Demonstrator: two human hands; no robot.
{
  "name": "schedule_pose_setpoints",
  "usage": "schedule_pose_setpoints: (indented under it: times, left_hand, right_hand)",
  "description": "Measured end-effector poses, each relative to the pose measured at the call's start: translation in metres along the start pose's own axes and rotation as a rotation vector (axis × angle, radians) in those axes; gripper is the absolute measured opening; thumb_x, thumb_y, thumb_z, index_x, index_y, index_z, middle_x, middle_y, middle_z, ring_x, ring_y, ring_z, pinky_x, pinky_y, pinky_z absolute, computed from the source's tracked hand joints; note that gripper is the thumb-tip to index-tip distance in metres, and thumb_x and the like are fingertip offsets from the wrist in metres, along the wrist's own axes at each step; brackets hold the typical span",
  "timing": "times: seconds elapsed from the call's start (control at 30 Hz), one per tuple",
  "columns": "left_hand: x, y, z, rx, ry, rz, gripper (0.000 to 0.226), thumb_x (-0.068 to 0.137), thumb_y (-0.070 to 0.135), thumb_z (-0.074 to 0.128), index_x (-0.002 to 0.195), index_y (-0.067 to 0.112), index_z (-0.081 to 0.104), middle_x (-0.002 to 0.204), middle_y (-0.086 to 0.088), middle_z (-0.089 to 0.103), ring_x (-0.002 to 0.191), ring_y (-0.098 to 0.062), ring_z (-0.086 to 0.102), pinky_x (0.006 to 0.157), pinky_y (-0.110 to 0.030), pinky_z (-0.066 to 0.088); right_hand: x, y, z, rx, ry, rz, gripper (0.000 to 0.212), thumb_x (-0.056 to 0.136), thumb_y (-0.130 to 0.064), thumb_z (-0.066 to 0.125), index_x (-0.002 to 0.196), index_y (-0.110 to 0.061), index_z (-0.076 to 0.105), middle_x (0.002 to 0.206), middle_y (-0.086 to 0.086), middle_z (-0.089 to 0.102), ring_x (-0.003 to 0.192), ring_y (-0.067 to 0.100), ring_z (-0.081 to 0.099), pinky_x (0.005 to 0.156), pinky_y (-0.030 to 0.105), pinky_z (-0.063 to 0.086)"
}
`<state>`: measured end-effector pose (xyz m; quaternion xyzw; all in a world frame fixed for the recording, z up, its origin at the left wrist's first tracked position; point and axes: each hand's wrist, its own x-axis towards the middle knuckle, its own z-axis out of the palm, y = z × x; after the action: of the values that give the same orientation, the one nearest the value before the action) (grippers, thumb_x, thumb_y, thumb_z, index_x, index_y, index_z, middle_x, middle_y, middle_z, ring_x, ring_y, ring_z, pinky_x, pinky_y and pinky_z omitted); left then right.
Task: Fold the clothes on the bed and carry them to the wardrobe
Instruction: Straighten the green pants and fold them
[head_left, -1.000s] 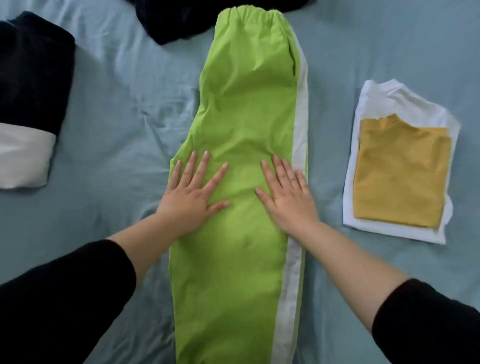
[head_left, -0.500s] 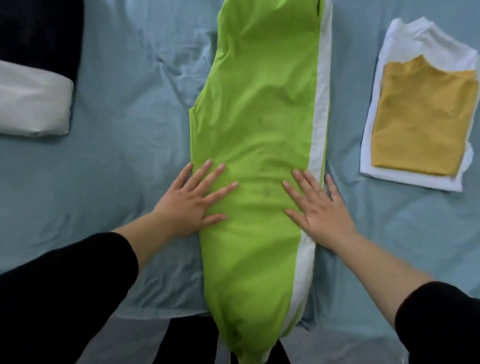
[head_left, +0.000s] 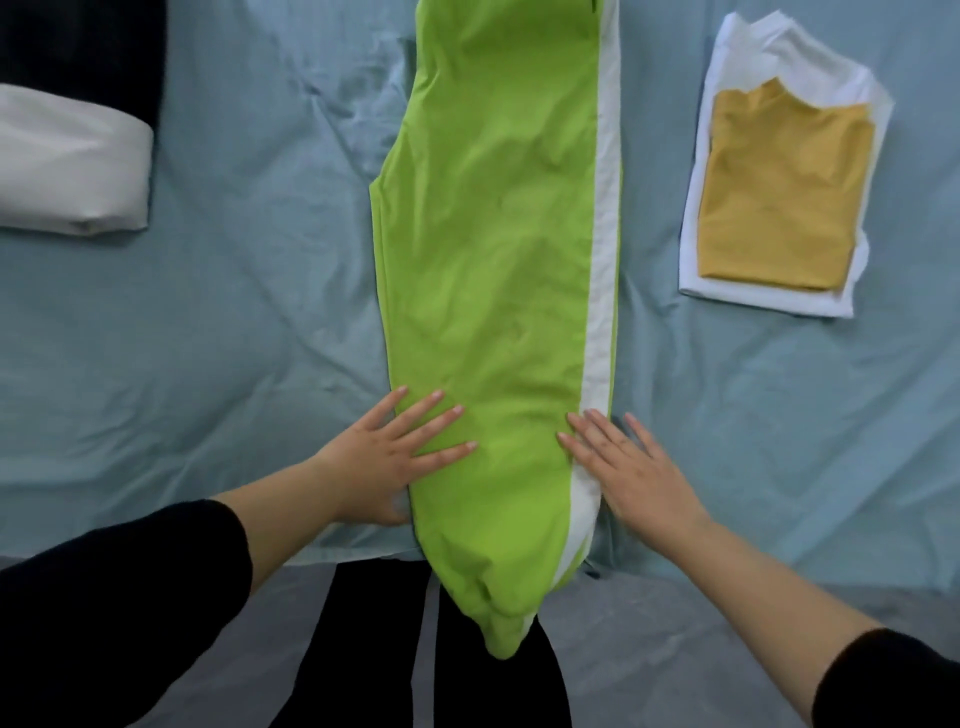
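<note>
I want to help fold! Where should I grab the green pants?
Probably the cuff end, from the near side: the green pants lie lengthwise and that end hangs off the bed, so fingers can slip under and lift it toward the top.

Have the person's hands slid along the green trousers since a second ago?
Yes. Both the left hand and right hand have slid down the green trousers toward the cuff hanging off the bed.

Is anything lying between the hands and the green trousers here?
No. The left hand and right hand both lie flat directly on the green trousers, open-palmed. The folded yellow top sits apart on the right.
</note>
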<state>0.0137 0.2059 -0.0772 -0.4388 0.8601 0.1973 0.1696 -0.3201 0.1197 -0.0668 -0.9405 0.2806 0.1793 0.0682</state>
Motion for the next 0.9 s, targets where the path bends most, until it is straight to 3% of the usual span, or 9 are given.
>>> schedule_pose_setpoints:
  times: [0.07, 0.13, 0.2, 0.27, 0.37, 0.43, 0.53, 0.67, 0.9]
  left_hand:
    - [-0.003, 0.005, -0.003, 0.031, 0.065, 0.036, 0.087, 0.075, 0.07, 0.048, 0.15, 0.03, 0.031, 0.156, -0.007, 0.03, 0.143, -0.031, 0.029, 0.114, -0.054, 0.021]
    - [-0.003, 0.017, 0.003, 0.072, 0.106, 0.086, 0.079, 0.076, 0.054, 0.065, 0.146, 0.03, 0.04, 0.152, -0.002, 0.039, 0.138, -0.024, 0.04, 0.111, -0.051, 0.031]
    - [0.001, 0.034, 0.01, 0.059, 0.132, 0.12, 0.069, 0.08, 0.033, 0.063, 0.145, 0.032, 0.041, 0.151, 0.0, 0.041, 0.137, -0.021, 0.043, 0.11, -0.048, 0.036]
    - [0.003, 0.042, 0.013, 0.028, 0.142, 0.116, 0.063, 0.084, 0.023, 0.051, 0.145, 0.035, 0.04, 0.151, 0.001, 0.041, 0.136, -0.022, 0.043, 0.108, -0.05, 0.037]
    - [0.005, 0.044, 0.002, -0.029, 0.102, 0.087, 0.067, 0.078, 0.024, 0.059, 0.142, 0.038, 0.045, 0.149, 0.003, 0.043, 0.135, -0.021, 0.044, 0.107, -0.048, 0.041]
    - [0.006, 0.041, -0.009, -0.101, 0.051, 0.05, 0.067, 0.08, 0.029, 0.064, 0.143, 0.038, 0.043, 0.151, 0.006, 0.04, 0.138, -0.018, 0.041, 0.11, -0.042, 0.037]
    - [0.007, 0.03, -0.028, -0.453, 0.048, -0.053, 0.054, 0.089, 0.033, 0.056, 0.142, 0.031, 0.047, 0.149, 0.005, 0.043, 0.136, -0.016, 0.043, 0.11, -0.033, 0.034]
    - [0.017, 0.01, -0.056, -0.849, 0.055, -0.553, 0.036, 0.092, 0.034, 0.052, 0.116, 0.012, 0.067, 0.126, -0.01, 0.064, 0.113, -0.028, 0.06, 0.078, -0.026, 0.04]
    - [0.053, -0.021, -0.067, -1.098, 0.026, -0.716, 0.042, 0.097, 0.011, 0.052, 0.137, 0.001, 0.046, 0.147, -0.018, 0.042, 0.133, -0.03, 0.042, 0.096, -0.023, 0.032]
  right_hand:
    - [-0.009, 0.01, -0.004, -0.021, -0.048, -0.115, 0.077, 0.073, -0.008, 0.06, 0.146, -0.022, 0.041, 0.154, 0.001, 0.035, 0.139, 0.021, 0.039, 0.116, 0.042, 0.018]
    - [-0.008, 0.009, -0.005, -0.014, -0.029, -0.213, 0.069, 0.078, -0.009, 0.052, 0.145, -0.024, 0.043, 0.152, 0.0, 0.037, 0.138, 0.02, 0.04, 0.113, 0.043, 0.023]
    - [0.0, 0.011, -0.003, -0.017, -0.006, -0.285, 0.063, 0.083, -0.01, 0.041, 0.144, -0.025, 0.043, 0.151, -0.001, 0.04, 0.136, 0.019, 0.043, 0.114, 0.044, 0.026]
    - [0.006, 0.019, -0.001, -0.029, -0.021, -0.373, 0.06, 0.084, -0.019, 0.053, 0.144, -0.024, 0.045, 0.15, 0.001, 0.041, 0.135, 0.02, 0.045, 0.113, 0.044, 0.034]
    - [0.012, 0.028, -0.009, -0.007, -0.076, -0.444, 0.072, 0.073, -0.05, 0.072, 0.137, -0.024, 0.054, 0.146, 0.001, 0.048, 0.131, 0.019, 0.049, 0.105, 0.043, 0.045]
    - [0.019, 0.03, -0.018, 0.077, -0.046, -0.44, 0.067, 0.072, -0.051, 0.075, 0.129, -0.019, 0.062, 0.137, 0.001, 0.057, 0.124, 0.019, 0.056, 0.1, 0.041, 0.049]
    - [0.027, 0.03, -0.032, 0.421, -0.077, -0.307, 0.047, 0.081, -0.033, 0.073, 0.12, -0.007, 0.066, 0.124, 0.01, 0.066, 0.113, 0.026, 0.064, 0.093, 0.04, 0.053]
    - [0.035, 0.034, -0.041, 0.608, -0.168, -0.076, 0.029, 0.095, -0.031, 0.054, 0.119, -0.017, 0.063, 0.118, 0.005, 0.066, 0.11, 0.024, 0.06, 0.087, 0.036, 0.047]
    - [0.064, 0.054, -0.055, 1.281, -0.47, 0.272, 0.025, 0.082, -0.012, 0.069, 0.104, -0.024, 0.071, 0.092, -0.015, 0.071, 0.081, -0.002, 0.063, 0.067, 0.009, 0.046]
